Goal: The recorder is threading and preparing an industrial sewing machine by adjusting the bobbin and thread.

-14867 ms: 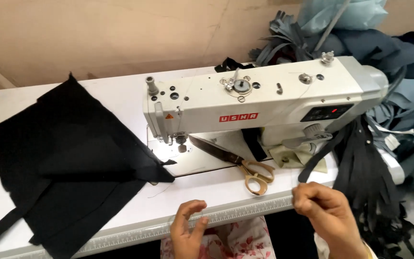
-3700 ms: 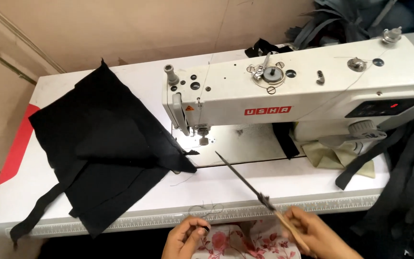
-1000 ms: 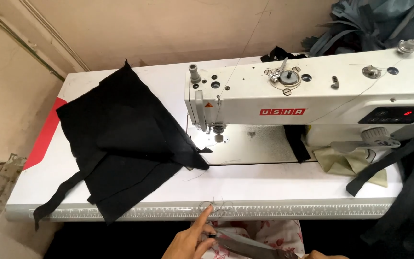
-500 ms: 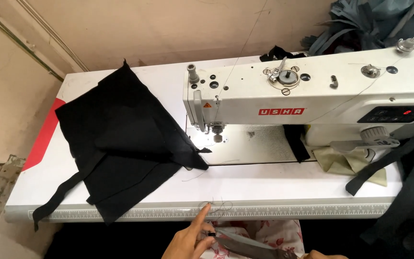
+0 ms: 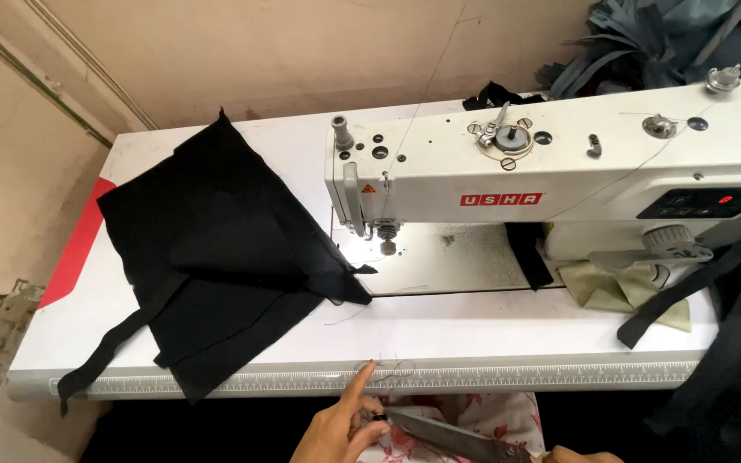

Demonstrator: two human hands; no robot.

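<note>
My left hand [image 5: 339, 426] is at the bottom edge, below the table's front rim. Its index finger points up and touches the rim by a small tangle of loose thread [image 5: 390, 369]. Thumb and the other fingers pinch a small dark piece [image 5: 379, 417] at the tip of the scissors [image 5: 449, 436]. The scissors' long blades lie across my lap over a red-flowered cloth [image 5: 499, 413]. Only a sliver of my right hand [image 5: 575, 454] shows, at the scissors' handle end. A pile of black fabric [image 5: 216, 257] lies left of the needle of the white sewing machine [image 5: 559, 176].
The white table [image 5: 473, 330] has a ruler strip along its front edge and a red patch at the left. A pale green rag [image 5: 619, 291] and a dark strap [image 5: 688, 291] lie under the machine's right end. Grey-blue cloth [image 5: 645, 43] is heaped at the back right.
Hardly anything differs over the last second: my left index finger stays at the table rim and the scissors stay low across my lap.
</note>
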